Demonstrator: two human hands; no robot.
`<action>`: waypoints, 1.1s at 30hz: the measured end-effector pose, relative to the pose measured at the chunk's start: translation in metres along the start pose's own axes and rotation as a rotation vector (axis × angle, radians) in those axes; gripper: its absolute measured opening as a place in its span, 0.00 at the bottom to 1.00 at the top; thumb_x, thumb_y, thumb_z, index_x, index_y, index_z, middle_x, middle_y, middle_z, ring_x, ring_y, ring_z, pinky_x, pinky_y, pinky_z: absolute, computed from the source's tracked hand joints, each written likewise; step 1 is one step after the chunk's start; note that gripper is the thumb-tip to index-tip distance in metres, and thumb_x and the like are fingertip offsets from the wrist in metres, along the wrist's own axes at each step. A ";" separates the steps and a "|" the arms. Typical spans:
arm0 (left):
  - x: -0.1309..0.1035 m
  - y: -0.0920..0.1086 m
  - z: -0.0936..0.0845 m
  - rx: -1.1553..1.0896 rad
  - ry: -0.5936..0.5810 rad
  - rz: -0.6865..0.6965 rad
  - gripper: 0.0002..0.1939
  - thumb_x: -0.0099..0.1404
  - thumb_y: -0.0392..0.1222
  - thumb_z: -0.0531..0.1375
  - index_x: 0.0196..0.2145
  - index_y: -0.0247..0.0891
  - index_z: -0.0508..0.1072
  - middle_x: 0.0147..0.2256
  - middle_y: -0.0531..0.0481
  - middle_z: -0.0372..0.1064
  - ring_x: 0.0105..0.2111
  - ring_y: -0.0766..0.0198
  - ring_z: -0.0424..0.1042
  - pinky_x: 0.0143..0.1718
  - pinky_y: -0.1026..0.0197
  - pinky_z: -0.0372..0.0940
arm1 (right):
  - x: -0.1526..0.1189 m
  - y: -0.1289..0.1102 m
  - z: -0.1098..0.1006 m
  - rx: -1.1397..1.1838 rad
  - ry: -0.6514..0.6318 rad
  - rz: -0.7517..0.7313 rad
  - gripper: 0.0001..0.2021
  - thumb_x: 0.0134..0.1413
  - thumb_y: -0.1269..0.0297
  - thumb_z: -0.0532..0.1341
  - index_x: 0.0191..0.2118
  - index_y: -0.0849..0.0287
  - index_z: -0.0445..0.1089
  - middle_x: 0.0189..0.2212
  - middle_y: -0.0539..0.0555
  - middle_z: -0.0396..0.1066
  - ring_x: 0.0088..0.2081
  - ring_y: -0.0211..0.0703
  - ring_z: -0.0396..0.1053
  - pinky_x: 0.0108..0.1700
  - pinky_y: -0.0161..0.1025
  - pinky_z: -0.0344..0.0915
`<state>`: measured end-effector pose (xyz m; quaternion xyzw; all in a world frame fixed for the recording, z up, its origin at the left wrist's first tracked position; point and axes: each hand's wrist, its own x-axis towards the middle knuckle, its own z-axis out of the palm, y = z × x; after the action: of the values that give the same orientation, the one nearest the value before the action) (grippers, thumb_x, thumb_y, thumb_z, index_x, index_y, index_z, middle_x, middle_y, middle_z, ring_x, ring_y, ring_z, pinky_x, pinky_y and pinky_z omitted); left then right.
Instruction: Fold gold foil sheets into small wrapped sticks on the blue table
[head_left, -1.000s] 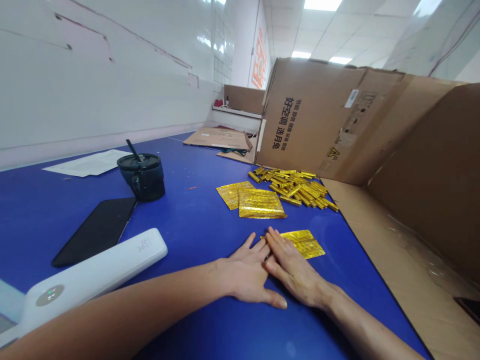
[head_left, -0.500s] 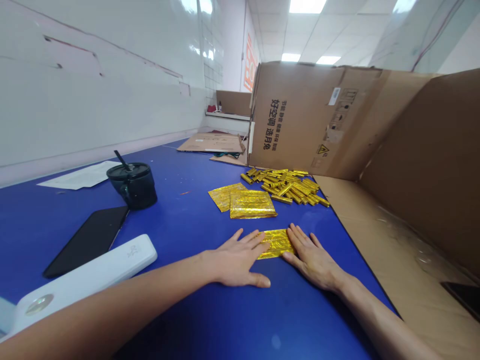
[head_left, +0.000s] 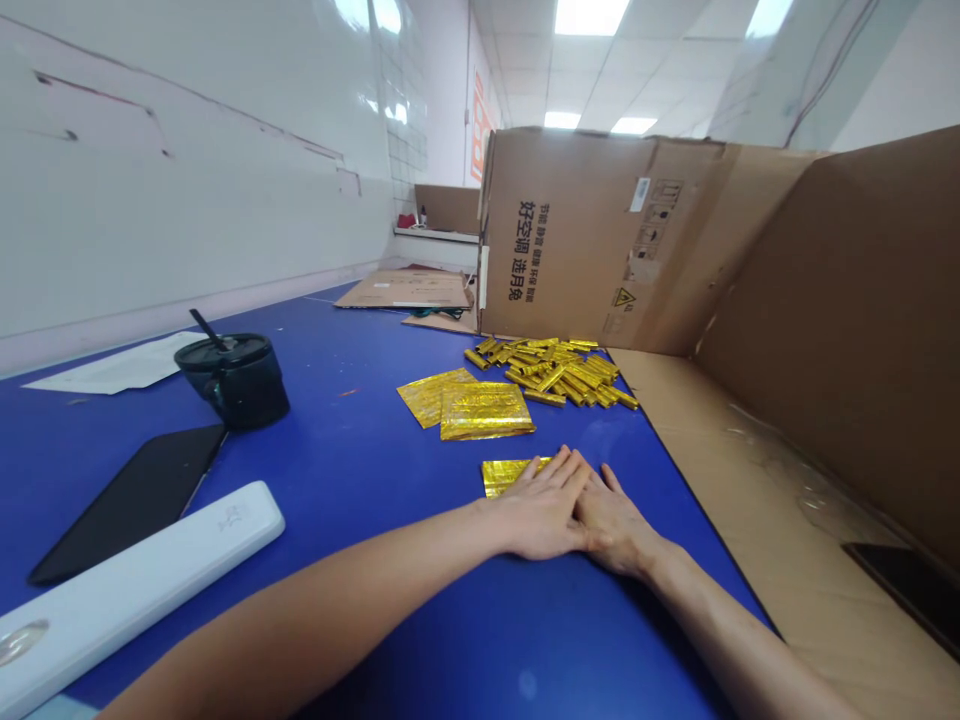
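My left hand (head_left: pixel 546 508) lies flat on a gold foil sheet (head_left: pixel 501 476), fingers stretched out and reaching over to my right hand. Only the sheet's left part shows; the rest is under the hands. My right hand (head_left: pixel 611 518) rests at the sheet's right side, partly covered by the left, its fingers extended. Just beyond are a stack of gold foil sheets (head_left: pixel 487 412) and another gold sheet (head_left: pixel 427 396) set at an angle beneath it. Farther back is a pile of rolled gold foil tubes (head_left: pixel 559 372).
A dark lidded cup (head_left: pixel 244 385) with a straw, a black phone (head_left: pixel 135 500) and a long white device (head_left: pixel 165 560) are at left on the blue table (head_left: pixel 360 610). White paper (head_left: pixel 112 365) lies by the wall. A large cardboard box (head_left: pixel 577 270) borders the right side.
My left hand has slid right across the foil sheet until it meets my right hand, uncovering the sheet's left end. The camera view has turned slightly right.
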<state>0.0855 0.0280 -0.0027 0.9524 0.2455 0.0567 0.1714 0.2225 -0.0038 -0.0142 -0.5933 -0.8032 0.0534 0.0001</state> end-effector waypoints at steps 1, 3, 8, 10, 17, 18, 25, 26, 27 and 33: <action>-0.005 -0.006 -0.001 0.003 -0.015 0.008 0.44 0.56 0.66 0.39 0.59 0.31 0.31 0.59 0.41 0.24 0.58 0.54 0.26 0.55 0.48 0.33 | 0.000 -0.001 0.000 0.008 0.014 0.014 0.33 0.51 0.49 0.46 0.60 0.61 0.41 0.60 0.60 0.36 0.59 0.51 0.33 0.55 0.56 0.35; -0.019 -0.018 -0.005 0.023 -0.054 0.018 0.44 0.57 0.66 0.38 0.59 0.30 0.31 0.59 0.40 0.25 0.58 0.55 0.28 0.55 0.49 0.32 | 0.000 -0.002 0.001 0.022 0.041 0.040 0.34 0.52 0.49 0.44 0.60 0.65 0.39 0.60 0.60 0.34 0.59 0.49 0.32 0.56 0.54 0.35; -0.052 -0.037 -0.011 0.103 -0.060 -0.014 0.43 0.56 0.66 0.39 0.59 0.32 0.37 0.59 0.41 0.30 0.58 0.56 0.28 0.55 0.49 0.30 | -0.002 0.002 0.003 0.103 0.095 0.027 0.35 0.51 0.48 0.47 0.59 0.66 0.42 0.59 0.61 0.37 0.59 0.47 0.34 0.56 0.54 0.33; -0.057 -0.039 -0.012 0.103 -0.054 -0.020 0.43 0.56 0.66 0.39 0.59 0.32 0.37 0.59 0.41 0.30 0.58 0.56 0.29 0.55 0.49 0.30 | -0.005 0.008 0.001 0.190 0.112 -0.016 0.35 0.49 0.49 0.50 0.59 0.64 0.42 0.59 0.61 0.41 0.59 0.46 0.36 0.57 0.53 0.34; -0.057 -0.040 -0.012 0.070 -0.042 -0.022 0.46 0.53 0.69 0.41 0.58 0.32 0.39 0.59 0.40 0.32 0.58 0.54 0.30 0.55 0.49 0.32 | -0.011 0.023 -0.011 0.408 0.092 -0.068 0.22 0.49 0.61 0.53 0.51 0.59 0.58 0.56 0.58 0.50 0.57 0.47 0.46 0.57 0.53 0.37; -0.057 -0.041 -0.012 0.066 -0.037 -0.023 0.46 0.52 0.69 0.42 0.58 0.32 0.40 0.59 0.40 0.32 0.58 0.54 0.30 0.55 0.49 0.32 | -0.011 0.024 -0.011 0.413 0.112 -0.069 0.20 0.49 0.62 0.52 0.50 0.59 0.60 0.56 0.58 0.52 0.56 0.47 0.48 0.57 0.53 0.39; -0.057 -0.041 -0.011 0.052 -0.015 -0.023 0.47 0.51 0.69 0.45 0.58 0.32 0.39 0.59 0.39 0.34 0.58 0.53 0.32 0.55 0.48 0.33 | -0.008 0.025 -0.002 0.313 0.308 -0.087 0.15 0.52 0.61 0.50 0.43 0.56 0.67 0.47 0.54 0.65 0.50 0.45 0.60 0.51 0.45 0.56; -0.057 -0.041 -0.011 0.054 -0.010 -0.024 0.47 0.52 0.68 0.45 0.58 0.32 0.39 0.59 0.39 0.34 0.58 0.53 0.33 0.55 0.49 0.33 | -0.008 0.025 -0.001 0.295 0.325 -0.090 0.15 0.53 0.60 0.50 0.43 0.56 0.67 0.46 0.54 0.66 0.49 0.45 0.61 0.50 0.44 0.58; -0.057 -0.041 -0.011 0.056 -0.004 -0.024 0.45 0.53 0.66 0.46 0.58 0.32 0.40 0.59 0.40 0.35 0.58 0.54 0.33 0.55 0.49 0.33 | -0.009 0.024 -0.001 0.279 0.337 -0.090 0.15 0.53 0.60 0.50 0.43 0.56 0.67 0.45 0.53 0.67 0.48 0.45 0.63 0.49 0.43 0.59; -0.053 -0.045 -0.007 0.045 0.093 -0.050 0.25 0.60 0.39 0.47 0.55 0.37 0.51 0.57 0.46 0.45 0.57 0.61 0.42 0.55 0.51 0.38 | -0.012 0.019 -0.005 0.297 0.320 -0.081 0.18 0.50 0.55 0.54 0.45 0.57 0.65 0.44 0.54 0.68 0.46 0.46 0.64 0.48 0.42 0.60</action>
<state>0.0177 0.0413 -0.0136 0.9459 0.2780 0.0913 0.1398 0.2447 -0.0089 -0.0101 -0.5550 -0.7993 0.0764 0.2172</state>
